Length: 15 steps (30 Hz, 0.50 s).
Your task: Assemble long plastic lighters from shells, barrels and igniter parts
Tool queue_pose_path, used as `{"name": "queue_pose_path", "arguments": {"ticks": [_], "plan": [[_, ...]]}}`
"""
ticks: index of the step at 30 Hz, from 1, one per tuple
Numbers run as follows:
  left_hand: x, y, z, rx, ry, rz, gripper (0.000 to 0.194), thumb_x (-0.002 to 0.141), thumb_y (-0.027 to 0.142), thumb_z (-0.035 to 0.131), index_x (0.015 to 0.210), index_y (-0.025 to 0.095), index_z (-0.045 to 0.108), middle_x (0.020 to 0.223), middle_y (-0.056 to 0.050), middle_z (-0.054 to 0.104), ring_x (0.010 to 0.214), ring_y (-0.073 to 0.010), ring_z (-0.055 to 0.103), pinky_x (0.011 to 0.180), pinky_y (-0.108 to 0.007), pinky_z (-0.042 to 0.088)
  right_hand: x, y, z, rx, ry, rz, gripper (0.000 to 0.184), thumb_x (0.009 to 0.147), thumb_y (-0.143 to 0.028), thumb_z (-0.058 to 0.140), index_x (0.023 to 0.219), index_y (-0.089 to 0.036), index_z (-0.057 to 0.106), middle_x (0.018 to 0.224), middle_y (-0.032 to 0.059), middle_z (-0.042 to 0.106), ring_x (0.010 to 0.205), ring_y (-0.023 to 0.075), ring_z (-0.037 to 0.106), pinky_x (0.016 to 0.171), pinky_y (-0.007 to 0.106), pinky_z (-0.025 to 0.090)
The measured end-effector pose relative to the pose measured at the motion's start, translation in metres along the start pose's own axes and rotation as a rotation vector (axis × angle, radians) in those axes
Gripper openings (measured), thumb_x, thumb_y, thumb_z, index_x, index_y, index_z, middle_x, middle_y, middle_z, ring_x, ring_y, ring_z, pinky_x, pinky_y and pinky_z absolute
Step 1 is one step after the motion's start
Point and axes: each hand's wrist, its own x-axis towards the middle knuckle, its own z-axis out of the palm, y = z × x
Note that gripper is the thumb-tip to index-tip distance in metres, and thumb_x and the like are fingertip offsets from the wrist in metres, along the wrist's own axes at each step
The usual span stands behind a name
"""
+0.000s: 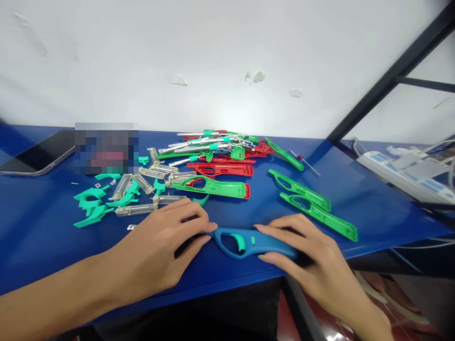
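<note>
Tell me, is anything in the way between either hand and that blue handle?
Nothing visible is: the left hand pinches the blue handle at its narrow end, and the right hand grips the other end. The clear tubes and green handles lie beyond the hands, not between them and it.

A blue plastic casing [268, 244], smooth and elongated, is held at both ends near the front edge of the surface [256, 203]; its narrow, looped end points toward the left edge and its broader body toward the right edge; a curved teal trigger [241, 242] sits inside the loop [225, 251], against the body side; a small green rectangle [253, 240] shows on the upward face; fingers hide both tips; whether it touches the surface is unclear.
</note>
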Motion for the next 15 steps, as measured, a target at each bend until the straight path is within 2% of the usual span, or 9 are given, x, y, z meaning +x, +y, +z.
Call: {"name": "queue_pose_path", "arguments": {"ticks": [4, 10, 15], "plan": [[-0.002, -0.001, 0.003, -0.007, 0.005, -0.021, 0.024, 0.108, 0.016, 0.053, 0.112, 0.022, 0.075, 0.107, -0.006, 0.074, 0.095, -0.0207, 0.069, 0.084, -0.034, 0.057, -0.003, -0.005, 0.004, -0.045, 0.051, -0.007, 0.035, 0.102, -0.044, 0.072, 0.137, -0.042, 0.074, 0.114, 0.0006, 0.077, 0.102, 0.0215, 0.074, 0.091, 0.036, 0.061], [-0.001, 0.0, 0.003, -0.027, 0.001, -0.045, 0.026, 0.108, 0.016, 0.051, 0.104, 0.021, 0.076, 0.102, -0.005, 0.073, 0.092, -0.0197, 0.069, 0.083, -0.033, 0.056, -0.009, -0.009, 0.009, -0.139, 0.087, -0.054, 0.038, 0.108, -0.041, 0.062, 0.144, -0.033, 0.07, 0.125, 0.0056, 0.075, 0.111, 0.0247, 0.07, 0.095, 0.04, 0.058], [-0.001, -0.002, 0.004, -0.065, 0.001, -0.068, 0.023, 0.108, 0.016, 0.053, 0.106, 0.02, 0.075, 0.104, -0.005, 0.073, 0.093, -0.0193, 0.069, 0.082, -0.033, 0.056, -0.014, -0.006, 0.013, -0.131, 0.105, -0.038, 0.04, 0.11, -0.033, 0.06, 0.149, -0.036, 0.067, 0.12, 0.0065, 0.072, 0.106, 0.0237, 0.067, 0.09, 0.041, 0.055]]}}
